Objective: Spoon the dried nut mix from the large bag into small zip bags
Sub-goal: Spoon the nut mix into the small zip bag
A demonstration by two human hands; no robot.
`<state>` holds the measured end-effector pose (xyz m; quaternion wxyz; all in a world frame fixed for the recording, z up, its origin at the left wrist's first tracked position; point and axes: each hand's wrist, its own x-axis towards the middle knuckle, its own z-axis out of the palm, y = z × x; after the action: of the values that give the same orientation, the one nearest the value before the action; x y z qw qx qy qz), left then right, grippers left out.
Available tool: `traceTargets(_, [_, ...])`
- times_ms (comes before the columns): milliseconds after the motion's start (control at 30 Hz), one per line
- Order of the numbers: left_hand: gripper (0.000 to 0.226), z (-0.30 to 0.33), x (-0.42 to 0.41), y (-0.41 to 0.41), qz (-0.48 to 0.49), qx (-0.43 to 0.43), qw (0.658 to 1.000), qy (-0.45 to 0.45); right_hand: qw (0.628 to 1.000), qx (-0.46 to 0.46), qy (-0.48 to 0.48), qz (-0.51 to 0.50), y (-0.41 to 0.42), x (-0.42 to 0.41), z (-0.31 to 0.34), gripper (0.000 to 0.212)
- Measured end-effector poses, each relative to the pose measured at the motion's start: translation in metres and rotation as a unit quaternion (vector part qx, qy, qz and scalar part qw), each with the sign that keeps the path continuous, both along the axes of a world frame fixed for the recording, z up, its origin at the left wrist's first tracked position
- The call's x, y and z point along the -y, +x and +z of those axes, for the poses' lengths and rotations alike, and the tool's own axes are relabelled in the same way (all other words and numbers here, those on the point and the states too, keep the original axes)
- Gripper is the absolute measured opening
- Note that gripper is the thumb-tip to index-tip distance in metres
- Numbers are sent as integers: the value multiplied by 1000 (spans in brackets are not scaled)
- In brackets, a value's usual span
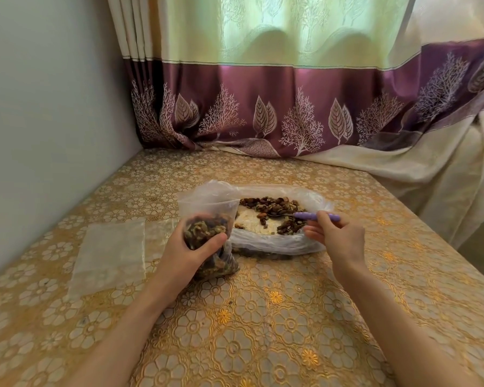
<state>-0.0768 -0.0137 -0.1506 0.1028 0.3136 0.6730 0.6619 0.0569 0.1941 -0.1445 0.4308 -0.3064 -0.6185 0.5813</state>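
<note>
Left hand [189, 248] grips the small zip bag [211, 236] upright; right hand [337, 236] pinches the spoon [305, 215]; scoop level from the large bag [280, 238], tipping slowly into the near-left mouth.

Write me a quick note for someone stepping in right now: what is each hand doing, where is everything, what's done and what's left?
Left hand grips the small zip bag, upright on the table, mouth open, well filled with nut mix.
Right hand holds the purple spoon, its bowl down in the large bag.
The large bag lies open behind the small one, with some nut mix left.
Empty zip bags lie flat to the left.
Left: top up or seal this bag, then fill the empties.
</note>
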Motion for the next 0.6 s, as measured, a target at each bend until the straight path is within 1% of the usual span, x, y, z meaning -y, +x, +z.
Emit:
traceTargets(100, [43, 0, 1, 0, 1, 1, 1000, 2, 999, -24, -28, 18, 3, 1, 3, 28])
traceTargets(200, [44, 0, 1, 0, -5, -2, 1000, -6, 998, -46, -31, 29, 7, 7, 10, 29])
traceTargets(333, [44, 0, 1, 0, -7, 3, 1000, -3, 995, -79, -37, 41, 11, 18, 27, 43])
traceTargets(367, [44, 0, 1, 0, -7, 5, 1000, -3, 995, -88, -37, 41, 12, 20, 32, 40])
traceTargets(467, [44, 0, 1, -1, -7, 10, 1000, -7, 992, -117, -38, 38, 14, 27, 48, 21])
traceTargets(600, [47, -1, 1, -1, -3, 17, 1000, -13, 987, -142, -15, 77, 17, 39, 69, 21])
